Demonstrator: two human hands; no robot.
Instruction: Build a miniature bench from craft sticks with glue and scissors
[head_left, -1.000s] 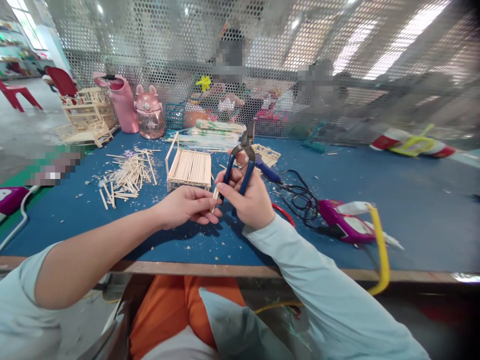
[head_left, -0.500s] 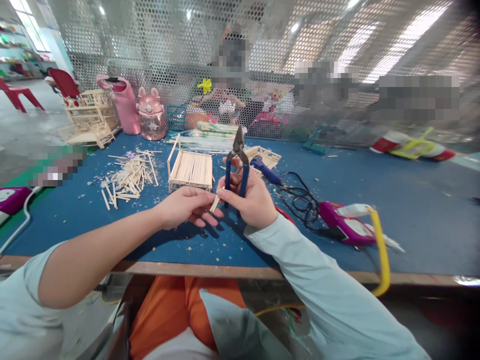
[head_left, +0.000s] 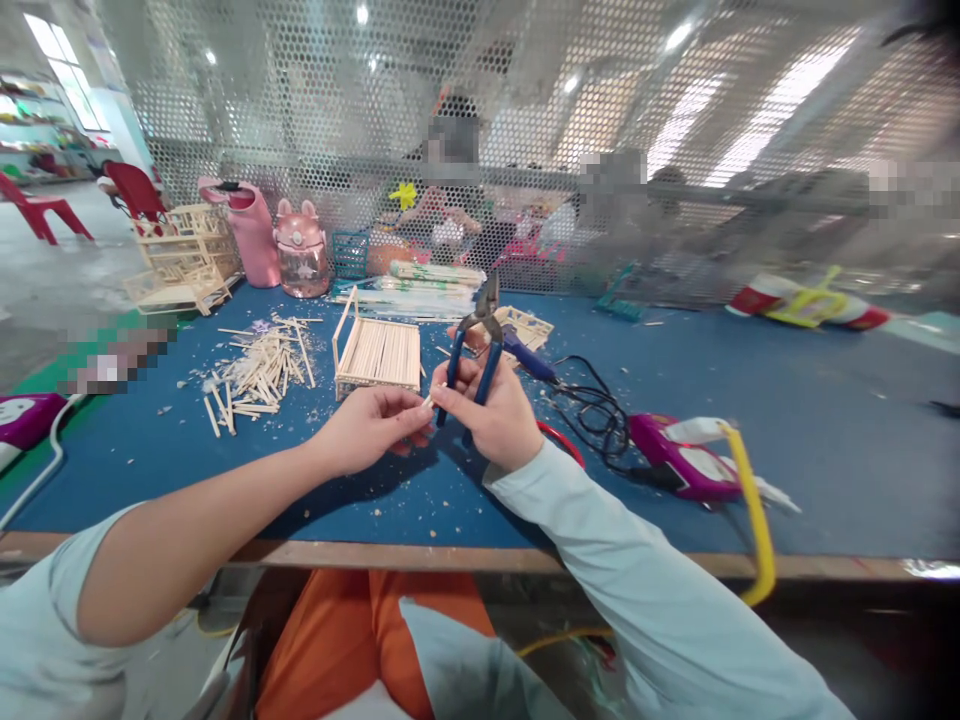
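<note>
My right hand (head_left: 501, 412) is closed around cutting pliers (head_left: 487, 325) with blue handles, their dark metal jaws pointing up and away from me. Between my two hands is a short wooden stick (head_left: 428, 402), mostly hidden by fingers. My left hand (head_left: 379, 425) pinches its near end, and the right thumb and fingertips touch the other end. Just beyond my left hand stands a small bed-like frame (head_left: 381, 350) of pale sticks with a slatted top. To its left lies a loose pile of short wooden sticks (head_left: 262, 370).
A blue glue gun (head_left: 529, 355) with a coiled black cable lies right of the pliers, near a purple power strip (head_left: 686, 457). Behind are bundled sticks (head_left: 435, 275), a pink bottle (head_left: 253, 235), a clear pink bottle (head_left: 301, 255) and a stick model (head_left: 184, 260). A perforated metal screen rises behind.
My left fingers have closed in on the short stick, which showed more before. The pliers have tilted slightly, their handles now slanting. The view has shifted a little.
</note>
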